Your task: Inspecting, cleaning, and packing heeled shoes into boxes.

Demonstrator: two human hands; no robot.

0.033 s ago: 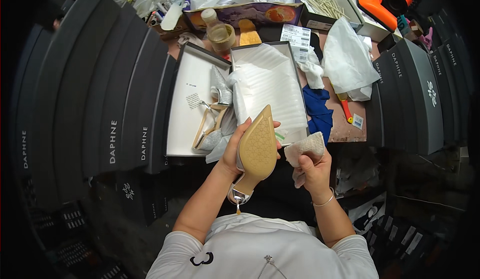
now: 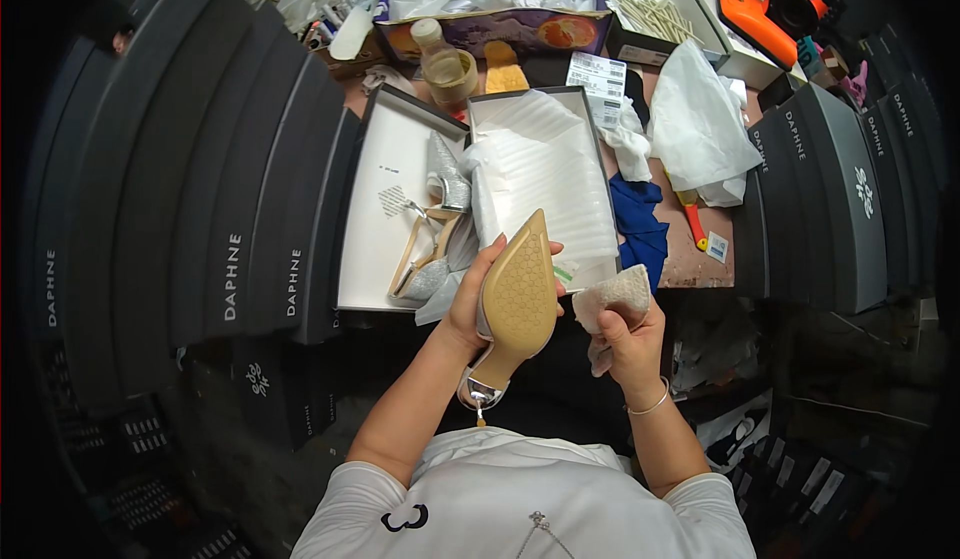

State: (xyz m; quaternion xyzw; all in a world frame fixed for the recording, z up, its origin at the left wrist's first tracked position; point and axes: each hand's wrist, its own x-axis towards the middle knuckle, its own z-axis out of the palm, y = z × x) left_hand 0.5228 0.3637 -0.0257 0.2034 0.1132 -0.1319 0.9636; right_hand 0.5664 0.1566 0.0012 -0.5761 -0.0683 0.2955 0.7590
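Observation:
My left hand [image 2: 470, 304] is closed around a pointed high-heeled shoe [image 2: 517, 304], turned so its tan patterned sole faces up. The toe points away from me and the silver heel lies toward my body. To the right, my right hand [image 2: 632, 349] pinches a folded whitish cloth [image 2: 612, 301], a little apart from the shoe. Beyond my left hand, a silver glittery shoe [image 2: 425, 279] with a strap lies on its side in an open white-lined box part [image 2: 375, 249]. Beside it, a second box part [image 2: 590, 174] holds white foam wrap [image 2: 535, 169].
Dark shoe boxes [image 2: 225, 189] stand in rows at left, with more boxes [image 2: 815, 179] at right. A bottle [image 2: 432, 44], tape roll [image 2: 455, 79], blue cloth [image 2: 640, 224], red-handled brush [image 2: 694, 221], white paper [image 2: 700, 129] and orange tool [image 2: 755, 29] lie around the table.
The view has shifted very slightly, so the table things sit a little to the right. Both hands keep the same hold on the shoe and the cloth.

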